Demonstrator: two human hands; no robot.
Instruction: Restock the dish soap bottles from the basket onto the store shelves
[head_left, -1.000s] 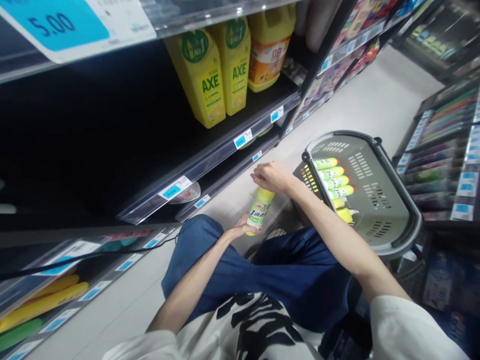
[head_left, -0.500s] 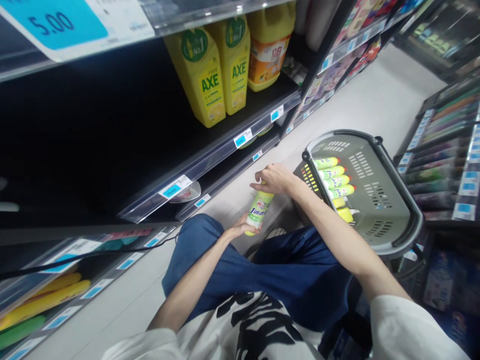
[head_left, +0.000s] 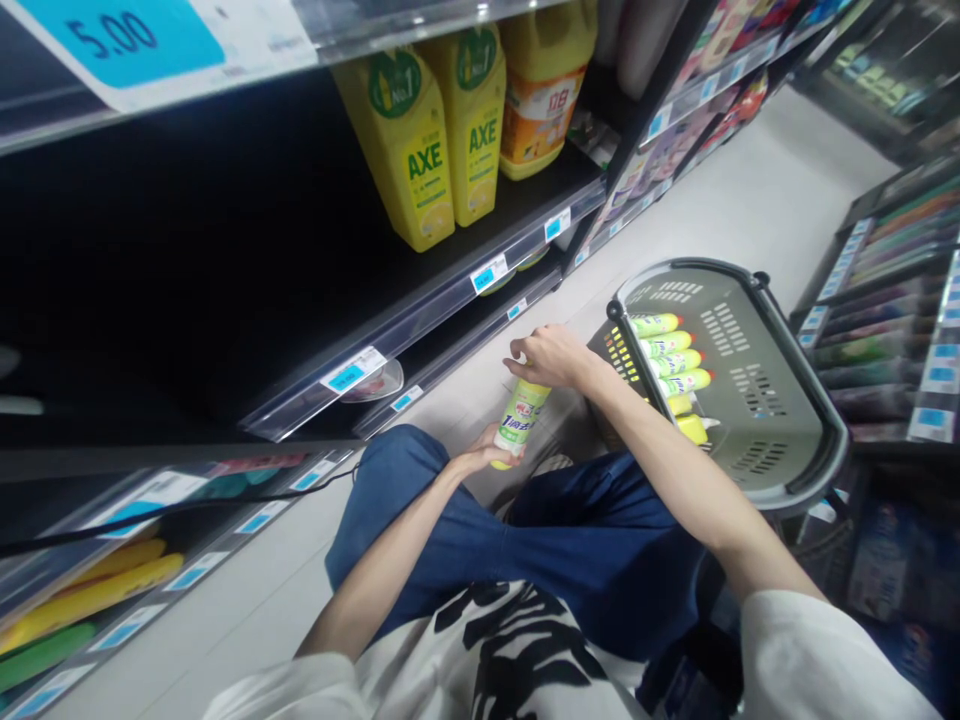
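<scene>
The person squats on the pale floor (head_left: 255, 600) beside a low shelf (head_left: 420, 300), with the yellow-green bottle (head_left: 519, 420) out in front, near the knees and between both hands. The left hand (head_left: 480, 455) holds it low down, fingers wrapped about the bottom end, seemingly to bear the weight and stop it slipping. The right hand (head_left: 553, 357) sits over the top end with its fingers bent; it hides the cap, so I cannot tell whether they pinch it or merely rest there. Gripping only the two ends leaves the printed label bare and turned up towards the person. Just beside the right forearm is a grey basket (head_left: 784, 330), its mouth facing up within easy reach. Inside, red-capped bottles (head_left: 679, 365) line one side wall in a neat row, probably so that they prop one another; whether they stand or lean I cannot tell. A yellow bottle with a pale nozzle (head_left: 691, 430) is next to that row. On the shelf, big yellow jugs (head_left: 426, 170) stand with their labels outward, presumably to be read from the aisle.
</scene>
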